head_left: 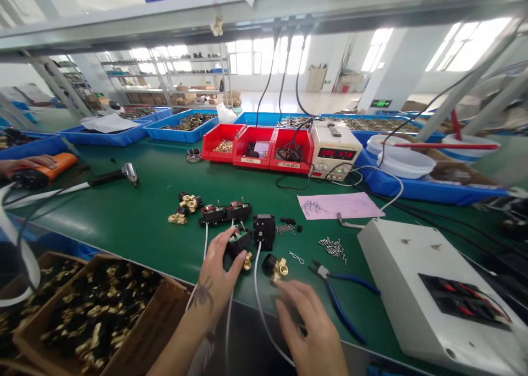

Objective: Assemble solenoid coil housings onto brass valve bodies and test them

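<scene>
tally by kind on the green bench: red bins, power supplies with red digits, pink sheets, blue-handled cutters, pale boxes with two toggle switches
red bins: 3
power supply: 1
pink sheet: 1
blue-handled cutters: 1
pale box with switches: 1
total: 7

The green bench (165, 183) carries brass valves (190, 203), black modules (264, 230), loose screws (332, 248), a clip (296, 257), blue-handled pliers (342, 293), pink paper (339, 205), a power supply (335, 151), red bins (252, 149) and a grey box (437, 304).
</scene>
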A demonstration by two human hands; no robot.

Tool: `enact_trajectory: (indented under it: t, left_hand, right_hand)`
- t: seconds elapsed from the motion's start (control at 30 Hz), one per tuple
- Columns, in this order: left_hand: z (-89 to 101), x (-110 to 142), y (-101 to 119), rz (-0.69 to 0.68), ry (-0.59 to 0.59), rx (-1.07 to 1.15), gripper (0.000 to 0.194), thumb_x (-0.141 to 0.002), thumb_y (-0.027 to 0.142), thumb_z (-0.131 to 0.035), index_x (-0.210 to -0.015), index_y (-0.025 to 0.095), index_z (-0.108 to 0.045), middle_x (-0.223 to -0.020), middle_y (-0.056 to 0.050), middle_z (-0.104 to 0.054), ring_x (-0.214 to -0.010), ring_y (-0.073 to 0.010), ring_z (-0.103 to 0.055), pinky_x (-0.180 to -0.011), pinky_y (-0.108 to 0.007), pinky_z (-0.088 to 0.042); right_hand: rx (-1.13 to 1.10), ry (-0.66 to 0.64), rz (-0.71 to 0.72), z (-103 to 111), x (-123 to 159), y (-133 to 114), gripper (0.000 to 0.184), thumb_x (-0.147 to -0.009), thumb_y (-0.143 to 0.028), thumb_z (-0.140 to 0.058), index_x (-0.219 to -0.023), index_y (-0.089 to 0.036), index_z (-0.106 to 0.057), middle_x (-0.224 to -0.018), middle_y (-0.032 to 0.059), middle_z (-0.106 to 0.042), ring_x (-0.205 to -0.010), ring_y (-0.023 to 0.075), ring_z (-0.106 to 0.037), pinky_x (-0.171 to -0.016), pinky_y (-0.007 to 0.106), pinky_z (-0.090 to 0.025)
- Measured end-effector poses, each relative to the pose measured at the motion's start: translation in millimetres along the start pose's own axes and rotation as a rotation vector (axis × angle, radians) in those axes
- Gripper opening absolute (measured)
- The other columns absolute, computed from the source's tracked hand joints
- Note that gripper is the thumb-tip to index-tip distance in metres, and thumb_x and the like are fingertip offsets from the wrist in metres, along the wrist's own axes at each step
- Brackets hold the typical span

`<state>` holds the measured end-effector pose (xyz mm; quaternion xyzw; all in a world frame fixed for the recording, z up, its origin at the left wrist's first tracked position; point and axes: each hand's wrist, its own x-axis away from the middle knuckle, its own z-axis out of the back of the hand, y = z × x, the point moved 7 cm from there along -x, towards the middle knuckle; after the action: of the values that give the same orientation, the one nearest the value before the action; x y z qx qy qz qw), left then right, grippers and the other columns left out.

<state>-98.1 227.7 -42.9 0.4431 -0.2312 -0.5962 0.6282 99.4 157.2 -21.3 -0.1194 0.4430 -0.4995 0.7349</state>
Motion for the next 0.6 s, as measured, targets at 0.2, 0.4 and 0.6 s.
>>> enact_trajectory:
  t: [0.2,0.4,0.6]
  left_hand:
    - [12.7,25.9,9.7,0.051,0.000,0.257,0.054,-0.093,0.048,-0.054,-0.140,0.024,-0.044,-0.132,-0.010,-0.062,-0.113,-0.0228,-0.066,-0.095,-0.035,-0.056]
    - [42.7,67.1,70.3,-0.257,-0.121,0.040,0.050,-0.092,0.061,-0.050,-0.138,0.042,-0.050,-0.146,-0.004,-0.047,-0.123,-0.0264,-0.059,-0.095,-0.040,-0.056]
    - [43.7,79.8,72.7,-0.401,-0.210,-0.119,0.076,-0.079,0.065,-0.065,-0.146,0.041,-0.038,-0.139,-0.007,-0.050,-0.119,-0.0277,-0.061,-0.091,-0.037,-0.059]
  right_hand:
    - [-0.753,-0.095,-0.460,-43.0,17.6,-10.7,0.046,-0.088,-0.034,-0.067,-0.133,-0.031,-0.056,-0.112,0.0056,-0.067,-0.083,0.0163,-0.068,-0.076,0.027,-0.056]
    - [-1.368,-0.205,-0.666,-50.4,23.9,-34.5,0.050,-0.083,-0.039,-0.077,-0.129,-0.025,-0.063,-0.109,0.0069,-0.072,-0.091,0.0193,-0.068,-0.087,0.032,-0.052]
    - [-1.350,-0.231,-0.791,-35.9,38.9,-34.5,0.054,-0.081,-0.041,-0.078,-0.129,-0.022,-0.064,-0.118,0.0101,-0.070,-0.104,0.0241,-0.065,-0.098,0.038,-0.047]
